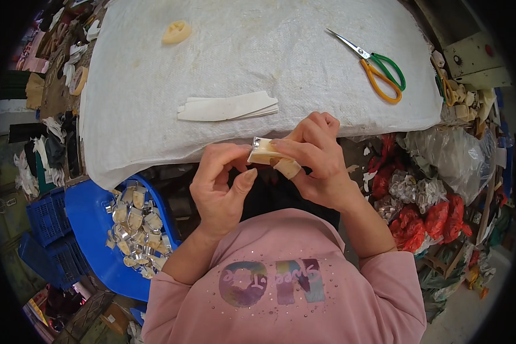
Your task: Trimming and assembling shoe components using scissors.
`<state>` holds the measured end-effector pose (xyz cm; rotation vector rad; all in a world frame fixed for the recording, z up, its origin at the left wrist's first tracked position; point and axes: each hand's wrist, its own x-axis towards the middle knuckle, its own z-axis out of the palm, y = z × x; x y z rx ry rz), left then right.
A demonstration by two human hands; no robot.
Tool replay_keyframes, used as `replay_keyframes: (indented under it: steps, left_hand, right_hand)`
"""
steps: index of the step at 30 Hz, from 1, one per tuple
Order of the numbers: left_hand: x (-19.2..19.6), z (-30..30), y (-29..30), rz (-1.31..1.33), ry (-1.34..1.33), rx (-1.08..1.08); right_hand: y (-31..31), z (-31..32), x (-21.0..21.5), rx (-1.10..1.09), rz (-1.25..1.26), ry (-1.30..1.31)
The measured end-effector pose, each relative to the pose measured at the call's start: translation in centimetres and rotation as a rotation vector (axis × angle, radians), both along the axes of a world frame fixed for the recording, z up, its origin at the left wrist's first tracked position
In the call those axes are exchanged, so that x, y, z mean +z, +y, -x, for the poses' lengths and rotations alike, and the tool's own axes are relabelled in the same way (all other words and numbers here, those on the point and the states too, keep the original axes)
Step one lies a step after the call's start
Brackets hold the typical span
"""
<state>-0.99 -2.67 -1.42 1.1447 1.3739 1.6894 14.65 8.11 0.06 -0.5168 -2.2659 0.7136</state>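
My right hand [318, 157] is closed on a small cream shoe heel [264, 150] with a shiny silver end, just off the table's front edge. A beige wrap or strip [288, 167] shows by its thumb; I cannot tell which. My left hand [221, 180] has its thumb and index finger apart, the index fingertip at the heel's silver end. Beyond both hands lies a stack of white strips [226, 107]. Similar cream and silver heels [135, 221] fill part of a blue plastic basin [89, 215] at my left.
Scissors [372, 66] with green and orange handles lie on the white-covered table [304, 63], far right. A yellowish tape-like roll [176, 32] is at far left. Blue crates [46, 215] stand beyond the basin. Red plastic bags [436, 218] and clear plastic [461, 157] crowd the right.
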Motion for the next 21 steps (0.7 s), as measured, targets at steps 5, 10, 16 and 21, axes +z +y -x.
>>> replay_keyframes:
  steps: [5,10,16,21]
  left_hand:
    - [0.4,-0.3,0.3,0.009,0.309,0.136]
    - [0.9,-0.1,0.4,0.050,0.342,0.151]
    - [1.3,-0.6,0.0,0.199,0.028,0.096]
    - [1.5,-0.9,0.0,0.217,0.104,0.090]
  right_hand:
    - [-0.4,0.1,0.1,0.007,0.000,-0.073]
    - [-0.7,-0.1,-0.4,0.005,0.024,-0.081]
    - [-1.1,-0.3,0.7,0.023,-0.016,-0.204]
    - [-1.5,-0.7,0.8,0.001,-0.068,-0.235]
